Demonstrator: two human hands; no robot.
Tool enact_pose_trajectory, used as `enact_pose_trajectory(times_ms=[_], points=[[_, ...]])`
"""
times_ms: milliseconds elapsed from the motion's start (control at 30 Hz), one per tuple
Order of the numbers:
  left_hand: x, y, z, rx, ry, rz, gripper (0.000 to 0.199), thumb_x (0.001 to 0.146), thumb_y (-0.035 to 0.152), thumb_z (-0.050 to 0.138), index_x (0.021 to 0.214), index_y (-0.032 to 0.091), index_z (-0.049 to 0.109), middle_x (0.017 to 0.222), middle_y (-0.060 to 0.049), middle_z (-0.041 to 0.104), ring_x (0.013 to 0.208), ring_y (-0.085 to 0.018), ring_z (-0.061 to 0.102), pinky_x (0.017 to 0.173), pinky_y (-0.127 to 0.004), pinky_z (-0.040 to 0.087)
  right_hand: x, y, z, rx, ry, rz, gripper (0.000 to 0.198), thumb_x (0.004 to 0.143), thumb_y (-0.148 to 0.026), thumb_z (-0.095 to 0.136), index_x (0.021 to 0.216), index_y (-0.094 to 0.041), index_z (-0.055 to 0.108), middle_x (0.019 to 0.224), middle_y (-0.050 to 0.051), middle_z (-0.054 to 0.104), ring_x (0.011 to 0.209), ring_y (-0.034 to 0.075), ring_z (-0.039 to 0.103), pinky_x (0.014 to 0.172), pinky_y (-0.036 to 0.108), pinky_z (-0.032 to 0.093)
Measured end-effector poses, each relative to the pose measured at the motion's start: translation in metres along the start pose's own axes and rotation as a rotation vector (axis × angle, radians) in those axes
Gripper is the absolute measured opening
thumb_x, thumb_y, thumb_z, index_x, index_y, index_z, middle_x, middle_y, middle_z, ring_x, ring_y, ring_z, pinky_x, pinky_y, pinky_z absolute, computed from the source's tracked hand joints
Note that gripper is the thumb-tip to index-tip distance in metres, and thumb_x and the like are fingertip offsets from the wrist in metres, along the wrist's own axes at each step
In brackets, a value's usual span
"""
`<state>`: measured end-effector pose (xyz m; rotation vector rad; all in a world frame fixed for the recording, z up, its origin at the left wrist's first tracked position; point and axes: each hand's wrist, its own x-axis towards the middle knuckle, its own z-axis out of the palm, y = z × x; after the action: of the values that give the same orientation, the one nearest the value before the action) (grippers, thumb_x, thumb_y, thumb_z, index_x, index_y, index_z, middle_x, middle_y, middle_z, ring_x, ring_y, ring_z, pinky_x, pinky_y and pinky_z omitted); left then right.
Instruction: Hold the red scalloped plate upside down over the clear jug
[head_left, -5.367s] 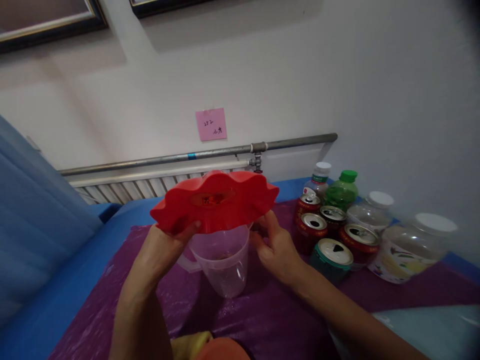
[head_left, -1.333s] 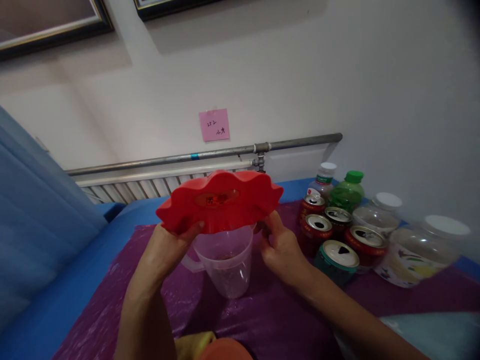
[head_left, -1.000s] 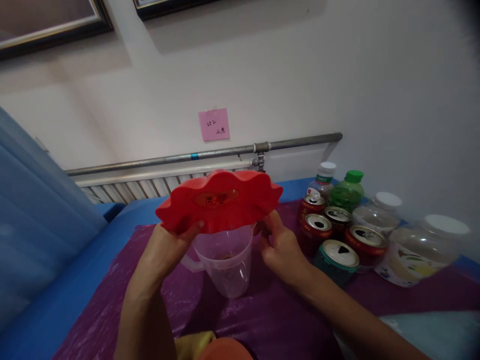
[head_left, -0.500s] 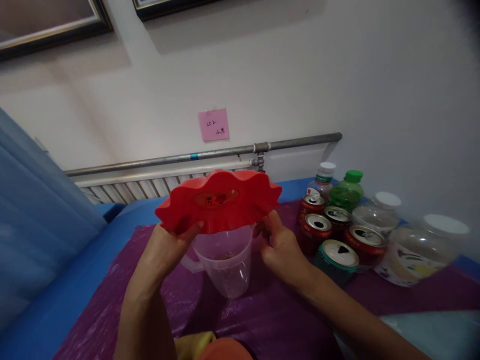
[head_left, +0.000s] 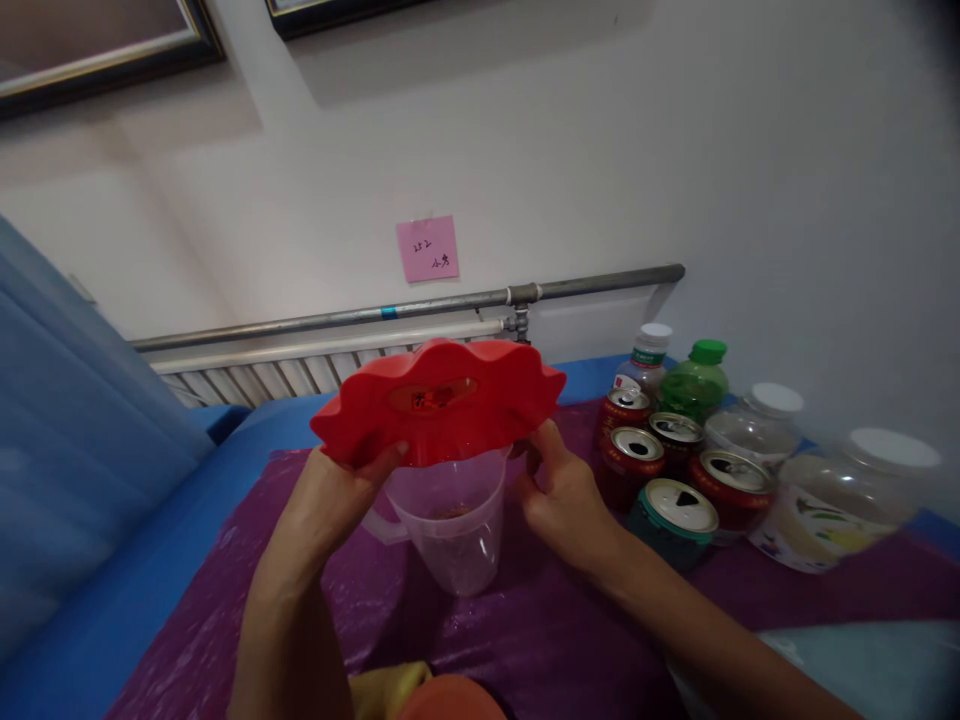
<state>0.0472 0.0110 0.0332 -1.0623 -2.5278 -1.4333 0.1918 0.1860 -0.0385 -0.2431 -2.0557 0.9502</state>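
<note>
Surface: purple plastic sheet over a blue table, backed by wall and radiator pipe. Open sheet lies left of and before the clear jug. Red wavy-edged dish: held level over the jug mouth. Left hand closed on its near-left rim; right hand closed on its right rim. Cans and bottles crowd just right of the right hand.

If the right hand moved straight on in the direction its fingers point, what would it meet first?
The right hand points up and left, already gripping the red wavy funnel. Its rim comes first, probably; the clear jug sits just below it.
</note>
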Motion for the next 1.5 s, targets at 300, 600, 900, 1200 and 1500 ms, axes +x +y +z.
enact_pose_trajectory(times_ms=[300,600,900,1200,1500], points=[[0.0001,-0.0005,0.0001,0.027,-0.004,0.004,0.038,0.071,0.041,0.065,0.102,0.020,0.064,0.100,-0.005,0.071,0.094,-0.026,0.064,0.083,-0.037,0.053,0.0002,0.0003,0.0010,0.027,-0.011,0.004,0.047,0.065,-0.001,0.042,0.106,-0.021,0.049,0.085,0.001,0.057,0.076,0.016,0.056,0.067,0.028,0.044],[0.0011,-0.0038,0.0000,0.019,0.012,0.032,0.037,0.071,0.041,0.066,0.102,0.021,0.065,0.100,-0.005,0.071,0.093,-0.025,0.065,0.081,-0.038,0.054,-0.0006,-0.0007,0.0004,0.036,-0.012,-0.003,0.048,0.065,-0.001,0.041,0.108,-0.021,0.049,0.084,0.001,0.058,0.076,0.016,0.058,0.065,0.028,0.044],[0.0010,-0.0035,0.0010,0.001,0.013,0.048,0.038,0.071,0.039,0.067,0.105,0.021,0.064,0.103,-0.005,0.071,0.096,-0.026,0.065,0.084,-0.039,0.054,-0.0004,0.0002,0.0000,0.035,-0.031,-0.003,0.047,0.066,0.000,0.040,0.107,-0.021,0.046,0.084,0.002,0.059,0.074,0.016,0.059,0.065,0.028,0.044],[0.0007,-0.0026,0.0005,0.004,0.020,0.049,0.039,0.071,0.038,0.067,0.105,0.020,0.064,0.105,-0.006,0.071,0.098,-0.025,0.064,0.085,-0.039,0.053,0.0003,-0.0008,-0.0003,0.063,-0.035,-0.001,0.047,0.065,-0.001,0.041,0.106,-0.023,0.046,0.079,-0.001,0.058,0.070,0.015,0.058,0.061,0.026,0.044],[0.0015,-0.0039,0.0011,0.011,0.007,0.027,0.039,0.071,0.041,0.067,0.104,0.021,0.064,0.103,-0.006,0.070,0.096,-0.026,0.064,0.085,-0.040,0.053,0.0005,-0.0019,0.0001,0.058,-0.042,0.015,0.047,0.065,0.000,0.041,0.106,-0.023,0.045,0.078,-0.001,0.058,0.067,0.014,0.057,0.060,0.026,0.044]])
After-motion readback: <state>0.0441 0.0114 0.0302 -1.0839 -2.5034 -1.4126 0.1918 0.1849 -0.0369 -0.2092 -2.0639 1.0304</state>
